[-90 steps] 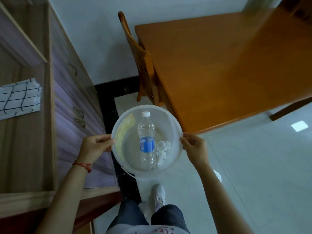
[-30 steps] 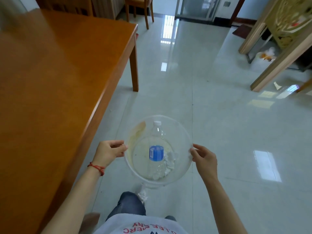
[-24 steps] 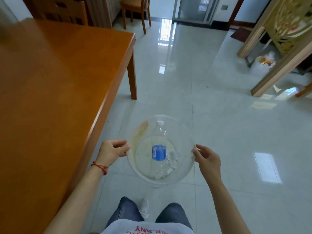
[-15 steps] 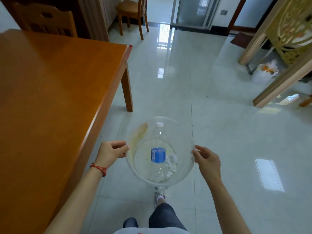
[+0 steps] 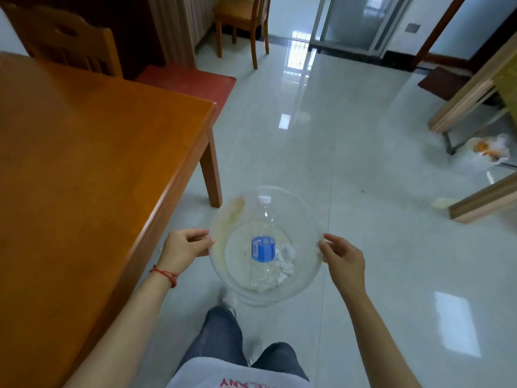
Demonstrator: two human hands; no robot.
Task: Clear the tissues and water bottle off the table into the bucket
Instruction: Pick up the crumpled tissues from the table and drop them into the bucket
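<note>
Glossy pale floor (image 5: 363, 191) fills most of the view, with window glare in patches. We note the table (image 5: 84, 177) along the left, orange wood, its top bare where visible; one leg stands at its far right corner. A chair (image 5: 64, 43) sits behind the table at far left, and a second chair (image 5: 243, 21) stands at the far wall. At far right, a white bag (image 5: 484, 155) with something orange inside lies on the floor near wooden frames.

We see the bucket (image 5: 307, 219), clear plastic, held above the floor just right of the table's near edge. Left hand (image 5: 184, 247) is closed on the bucket's left rim, thumb on top. Right hand (image 5: 342, 256) grips the right rim the same way, fingers curled. A red string (image 5: 165, 274) circles the left wrist.

Inside the bucket, the bottle (image 5: 263, 242) lies with its white cap toward the far side, blue label mid-body. Tissues (image 5: 285, 261), crumpled and white, lie touching the bottle's right side on the bucket floor.

Near bottom, we see jeans and one shoe (image 5: 226, 299) under the bucket.
</note>
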